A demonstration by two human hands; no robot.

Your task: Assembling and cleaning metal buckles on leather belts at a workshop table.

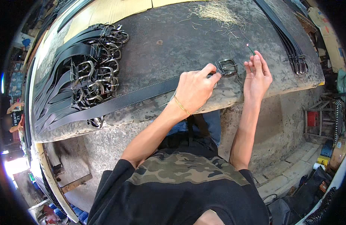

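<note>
My left hand (pixel 199 87) is closed on a black leather belt (pixel 150 90) with pale stitching, just behind its dark metal buckle (pixel 229 67). The buckle lies on the table near its front edge, frame upward. Thin grey bits show at the edges of this hand, but what they belong to is hidden. Raised to the right of the buckle, my right hand (pixel 257 77) pinches a thin dark green stick (pixel 251 50) between thumb and fingers. Its tip is pinkish and bright, pointing up and left, apart from the belt.
A heap of black belts with silvery buckles (pixel 100 75) covers the table's left side. More belts (pixel 283 32) lie in a bundle at the far right. Thread clippings (pixel 221 15) are piled at the back, beside flat cardboard (pixel 113 11). A wooden stool (pixel 321 118) stands right of the table (pixel 161 45).
</note>
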